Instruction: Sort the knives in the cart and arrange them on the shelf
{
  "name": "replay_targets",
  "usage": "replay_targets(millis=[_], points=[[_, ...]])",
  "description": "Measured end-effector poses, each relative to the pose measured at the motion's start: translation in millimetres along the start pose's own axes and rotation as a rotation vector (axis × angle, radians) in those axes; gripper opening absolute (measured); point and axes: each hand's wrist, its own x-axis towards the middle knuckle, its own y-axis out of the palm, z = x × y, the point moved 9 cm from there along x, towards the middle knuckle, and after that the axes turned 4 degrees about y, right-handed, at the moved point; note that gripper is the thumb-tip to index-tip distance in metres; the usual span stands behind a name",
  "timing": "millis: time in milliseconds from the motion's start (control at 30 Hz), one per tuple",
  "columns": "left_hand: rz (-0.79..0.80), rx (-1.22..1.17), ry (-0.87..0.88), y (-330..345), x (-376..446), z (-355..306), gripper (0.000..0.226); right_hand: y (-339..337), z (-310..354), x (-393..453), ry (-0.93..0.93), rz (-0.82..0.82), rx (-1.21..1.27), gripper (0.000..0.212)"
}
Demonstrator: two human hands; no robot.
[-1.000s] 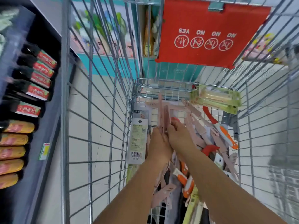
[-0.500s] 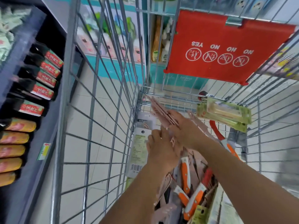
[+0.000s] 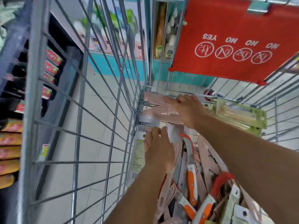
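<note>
Nearest, in the wire cart (image 3: 113,110): a jumble of orange-handled knives (image 3: 191,186) on backing cards, among pale pink plastic-sheathed knives (image 3: 205,160). Probably light and stiff, slick on the plastic, blades apparently covered but worth respecting; best taken by the handle end or the card edge, never across the blade.

Further in: left hand (image 3: 157,149), fingers loosely extended, resting on a white carded pack (image 3: 139,147) leaning against the cart's left wall; whether anything is pinched underneath cannot be told.

Beyond that: right hand (image 3: 186,109), fingers spread flat, pressing a stack of pink sheathed knives (image 3: 160,102) laid crosswise at the cart's far end, touching the stack rather than gripping it. Just right of this hand, green boxed knife packs (image 3: 239,113).

Farthest: red plastic seat flap (image 3: 226,38) with warning symbols, store shelves (image 3: 16,110) outside to the left.
</note>
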Motion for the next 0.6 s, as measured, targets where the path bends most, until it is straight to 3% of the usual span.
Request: replay_targets(millis=[167,300,367,467,600], points=[[0.021,0.117,0.133,3.2,18.0,-12.1,0.065,12.3,-5.4,-5.5,0.101,-0.007,0.15,0.078],[0.021,0.277,0.242,0.0,33.7,-21.5,0.077,5.6,-13.4,-40.8,0.257,-0.245,0.352,0.063],[-0.016,0.341,0.31,-5.7,39.8,-30.7,0.074,21.3,-20.2,-58.8,0.316,-0.24,0.311,0.052],[-0.055,0.397,0.373,-12.1,49.3,-42.4,0.059,48.5,-28.5,-79.7,0.354,-0.133,0.261,0.055],[-0.084,0.516,0.381,-16.7,61.3,-48.5,0.043,51.8,-49.3,-109.6,0.504,-0.208,0.429,0.057]])
